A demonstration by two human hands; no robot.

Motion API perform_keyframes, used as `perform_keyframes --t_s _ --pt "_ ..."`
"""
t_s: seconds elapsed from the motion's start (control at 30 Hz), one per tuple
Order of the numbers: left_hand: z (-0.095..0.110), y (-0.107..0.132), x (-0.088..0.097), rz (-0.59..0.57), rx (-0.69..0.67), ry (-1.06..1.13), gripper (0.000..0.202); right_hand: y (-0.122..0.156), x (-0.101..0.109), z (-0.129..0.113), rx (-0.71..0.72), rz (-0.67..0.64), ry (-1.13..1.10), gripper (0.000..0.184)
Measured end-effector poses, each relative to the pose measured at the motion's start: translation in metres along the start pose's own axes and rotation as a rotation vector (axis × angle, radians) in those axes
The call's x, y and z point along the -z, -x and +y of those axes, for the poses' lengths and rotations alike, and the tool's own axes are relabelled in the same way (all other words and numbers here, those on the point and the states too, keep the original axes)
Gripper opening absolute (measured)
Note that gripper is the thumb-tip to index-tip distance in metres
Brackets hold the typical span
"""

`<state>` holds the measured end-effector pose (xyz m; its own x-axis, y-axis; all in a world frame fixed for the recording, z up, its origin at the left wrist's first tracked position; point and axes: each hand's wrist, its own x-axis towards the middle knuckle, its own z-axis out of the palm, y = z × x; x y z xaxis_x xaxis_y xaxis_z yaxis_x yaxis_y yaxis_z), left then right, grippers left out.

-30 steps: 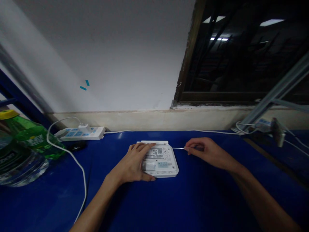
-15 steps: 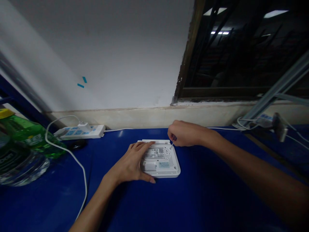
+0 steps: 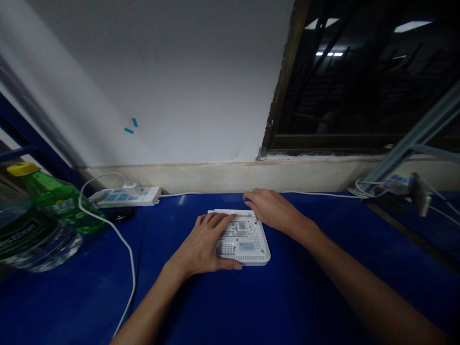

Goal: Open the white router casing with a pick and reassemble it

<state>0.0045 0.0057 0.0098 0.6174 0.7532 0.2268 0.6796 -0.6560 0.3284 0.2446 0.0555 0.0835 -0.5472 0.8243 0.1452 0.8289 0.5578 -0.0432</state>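
A white Wi-Fi router (image 3: 247,256) lies underside up on the blue table, showing vent holes, a printed label and a QR code. A long white bar, probably its antenna (image 3: 232,211), runs along the far edge. My left hand (image 3: 206,244) grips the router's left half, thumb at the near edge and fingers reaching over to the far side. At the far right corner my right hand (image 3: 271,208) has its fingers bent down close to the bar's end. Whatever those fingers hold is hidden from view.
Left of the hands are a power strip (image 3: 153,195) with a white plug, a dark mouse-like object (image 3: 122,214), a white cable (image 3: 124,239), a green bottle (image 3: 61,201) and a large clear bottle (image 3: 46,247). A metal frame (image 3: 406,148) and phone-like object (image 3: 419,195) stand right.
My right hand has turned from a raised fist to fingers pointing down over the router's far right corner. The thin light piece beneath it no longer shows. My left hand keeps its grip.
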Motion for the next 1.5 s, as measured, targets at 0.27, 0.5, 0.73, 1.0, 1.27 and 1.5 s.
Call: perform_keyframes --t_s 0.27,0.5,0.73,1.0,1.27,1.5 --pt "0.008 -0.003 -0.006 0.032 0.016 -0.067 0.111 0.006 -0.009 -0.009 -0.161 0.020 -0.132 0.027" --pt "0.007 -0.005 -0.005 0.032 0.019 -0.059 0.111 0.015 -0.007 0.000 0.045 0.023 -0.327 0.063" --pt "0.007 -0.005 -0.005 0.030 0.017 -0.051 0.111 0.021 0.000 0.008 0.097 0.030 -0.358 0.061" --pt "0.006 -0.003 -0.006 0.018 0.020 -0.073 0.108 0.014 -0.007 0.001 -0.012 0.075 -0.315 0.042" --pt "0.007 -0.004 -0.005 0.016 0.026 -0.073 0.109 0.024 0.003 0.006 0.047 0.013 -0.356 0.056" --pt "0.007 -0.005 -0.006 0.009 0.027 -0.066 0.110 0.015 0.001 -0.011 -0.237 0.026 0.092 0.033"
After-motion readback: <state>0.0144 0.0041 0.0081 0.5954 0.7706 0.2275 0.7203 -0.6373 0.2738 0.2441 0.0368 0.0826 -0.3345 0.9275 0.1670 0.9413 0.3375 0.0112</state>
